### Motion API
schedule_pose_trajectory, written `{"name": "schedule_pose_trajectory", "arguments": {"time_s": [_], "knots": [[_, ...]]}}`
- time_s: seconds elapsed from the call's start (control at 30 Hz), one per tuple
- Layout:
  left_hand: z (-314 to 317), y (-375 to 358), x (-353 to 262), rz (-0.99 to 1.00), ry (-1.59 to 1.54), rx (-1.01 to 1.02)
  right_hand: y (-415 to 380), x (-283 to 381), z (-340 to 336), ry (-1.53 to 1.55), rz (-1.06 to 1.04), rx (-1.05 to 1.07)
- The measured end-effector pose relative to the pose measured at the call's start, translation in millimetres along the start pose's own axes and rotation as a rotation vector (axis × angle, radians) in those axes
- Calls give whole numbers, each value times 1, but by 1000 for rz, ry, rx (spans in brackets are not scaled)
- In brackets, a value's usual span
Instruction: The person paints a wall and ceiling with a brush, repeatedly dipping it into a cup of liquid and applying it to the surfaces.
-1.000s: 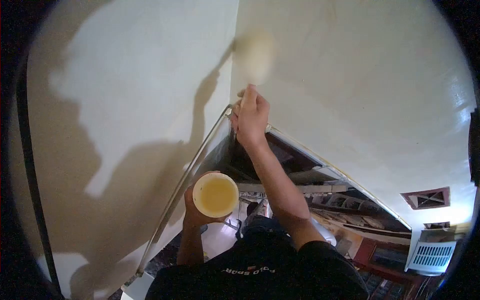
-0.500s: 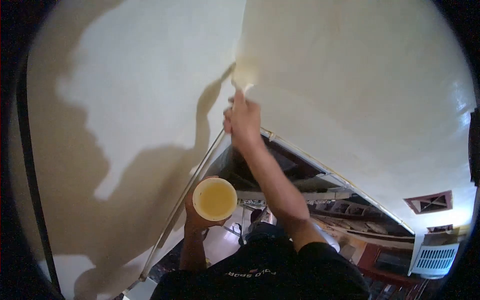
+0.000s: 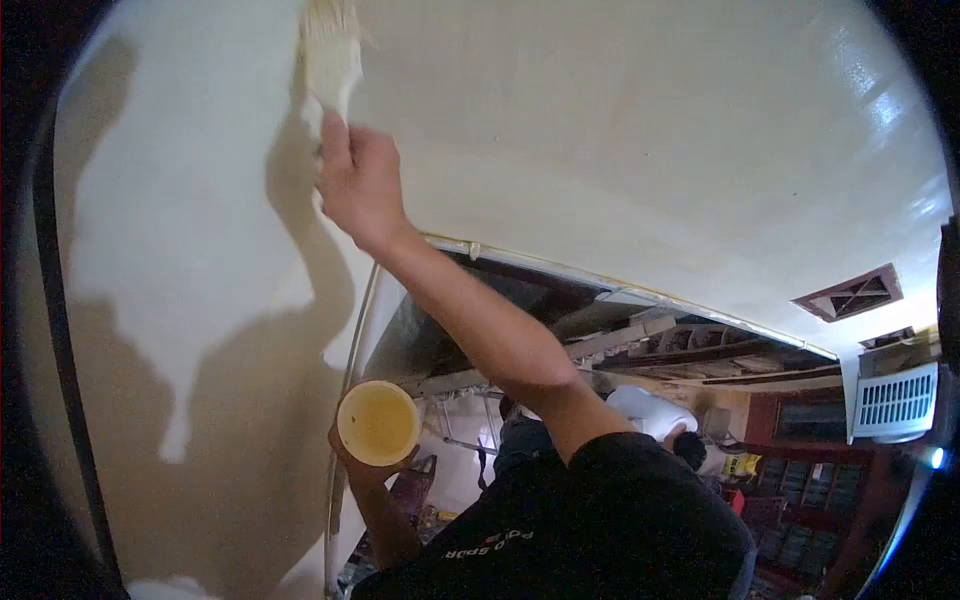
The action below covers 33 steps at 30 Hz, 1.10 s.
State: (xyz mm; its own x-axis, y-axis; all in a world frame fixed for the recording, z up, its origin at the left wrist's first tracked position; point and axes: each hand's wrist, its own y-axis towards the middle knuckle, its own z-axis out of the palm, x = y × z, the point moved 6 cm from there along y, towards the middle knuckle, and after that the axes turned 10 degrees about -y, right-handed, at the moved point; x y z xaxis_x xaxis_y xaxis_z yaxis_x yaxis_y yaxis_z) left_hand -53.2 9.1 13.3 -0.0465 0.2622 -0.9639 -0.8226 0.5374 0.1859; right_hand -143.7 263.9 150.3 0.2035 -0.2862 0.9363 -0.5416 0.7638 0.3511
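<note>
In my right hand (image 3: 362,185) is the handle of a paintbrush (image 3: 333,62), thumb laid along it. Its pale, paint-coated bristles reach the top of the view, at the corner where the left wall (image 3: 190,200) meets the cream wall surface (image 3: 600,140). Whether the bristle tips press on the surface is hard to tell. Lower down, my left hand (image 3: 362,470) is wrapped round a round tub (image 3: 378,423) of pale yellow paint, its mouth turned towards me. Part of that hand is hidden behind the tub.
A pipe-like edge (image 3: 620,290) runs along the bottom of the cream surface. Below are a metal ladder frame (image 3: 465,430) and a person in a light top (image 3: 650,410). A white louvred unit (image 3: 896,402) and a framed vent (image 3: 850,292) are at right.
The brush and my right hand have moved up and left in view. My left hand and the tub appear lower and further left. The view has shifted, and the person below now shows.
</note>
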Motion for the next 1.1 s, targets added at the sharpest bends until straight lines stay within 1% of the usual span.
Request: {"name": "schedule_pose_trajectory", "arguments": {"time_s": [0.03,0.1,0.17,0.2,0.23,0.27,0.3,0.33,0.37,0.5,0.53,0.6,0.63,0.7,0.73,0.8,0.83,0.9,0.93,1.0,1.03,1.1], "knots": [[1,1,2,-11,14,33,-12,-19,-5,-47,30,-9],[3,3,8,-43,38,91,-43,-59,-18,-50,185,-7],[5,5,13,-66,63,147,-83,-88,-32,37,329,-18],[6,6,14,-76,78,173,-106,-103,-39,137,491,-5],[7,7,16,-88,93,201,-127,-110,-47,237,654,8],[10,10,15,-80,94,202,-139,-108,-61,247,704,-9],[17,13,16,-106,129,249,-147,-107,-77,255,757,-25],[23,14,17,-136,164,297,-143,-92,-95,291,756,-47],[25,13,17,-137,166,299,-138,-71,-113,325,756,-70],[48,11,14,-88,110,356,-108,4,-177,333,697,-106],[53,15,13,-76,100,372,-106,16,-183,334,699,-108],[67,15,10,-55,79,405,-101,39,-189,313,610,-74],[62,16,9,-43,67,415,-102,46,-191,311,614,-71],[70,15,8,-21,47,425,-101,61,-193,331,476,-69],[74,15,6,-9,40,429,-102,59,-190,335,481,-59],[81,15,2,15,26,439,-102,52,-185,294,417,-55],[87,18,1,30,16,447,-103,35,-182,295,419,-49],[93,18,-2,68,-10,469,-104,-12,-182,235,422,-122],[94,17,-3,91,-25,481,-106,-24,-179,233,414,-118],[102,19,-7,130,-48,502,-123,-45,-177,269,544,-159],[104,26,-9,148,-59,515,-128,-47,-177,270,541,-156],[105,25,-11,174,-71,532,-139,-53,-177,283,619,-156]]}}
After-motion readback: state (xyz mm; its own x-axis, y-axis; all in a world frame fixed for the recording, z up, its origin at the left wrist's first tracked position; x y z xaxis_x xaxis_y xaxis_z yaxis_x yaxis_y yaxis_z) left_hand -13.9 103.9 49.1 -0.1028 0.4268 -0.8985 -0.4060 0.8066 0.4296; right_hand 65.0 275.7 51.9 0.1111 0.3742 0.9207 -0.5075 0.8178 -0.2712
